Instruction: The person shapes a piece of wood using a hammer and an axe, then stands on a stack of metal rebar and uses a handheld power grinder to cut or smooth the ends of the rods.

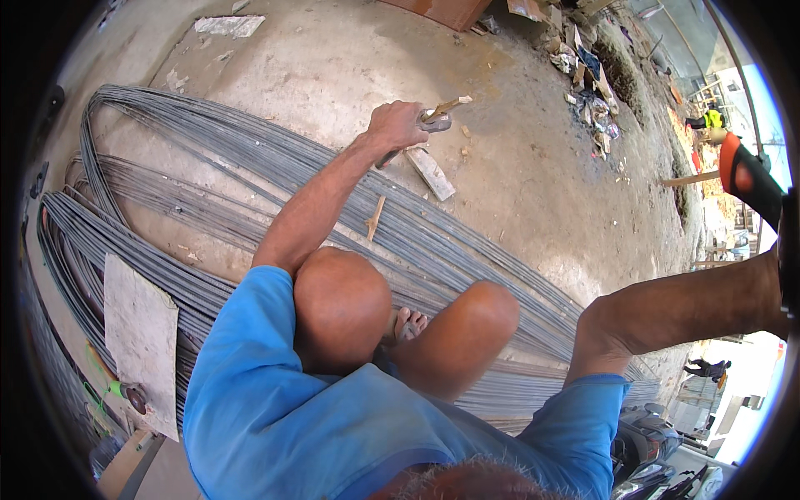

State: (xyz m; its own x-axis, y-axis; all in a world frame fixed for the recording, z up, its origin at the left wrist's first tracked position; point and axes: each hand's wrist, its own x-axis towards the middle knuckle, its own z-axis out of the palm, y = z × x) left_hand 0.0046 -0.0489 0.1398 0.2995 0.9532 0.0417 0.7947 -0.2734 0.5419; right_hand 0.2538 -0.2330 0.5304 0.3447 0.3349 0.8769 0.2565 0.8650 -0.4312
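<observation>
My left hand [395,125] is stretched out over the long grey steel rods [275,150], its fingers closed around a tool with a rounded grey metal end [435,123]. A splintered strip of wood [450,107] juts out beside that metal; how the two meet is hidden. My right arm is raised to the side. Its hand [782,283] is mostly cut off by the dark rim. A black and orange handle [744,173] rises from that hand; the rest of the tool is out of view. I am squatting, knees bent, over the rods.
Near my left hand lie a short board [430,172] and a small wood stick [376,218]. A pale panel [142,337] with a green-bodied grinder [129,393] rests at left. Rubble [593,100] lies far right; a motorcycle [646,437] stands lower right; a distant person [708,369] is beyond.
</observation>
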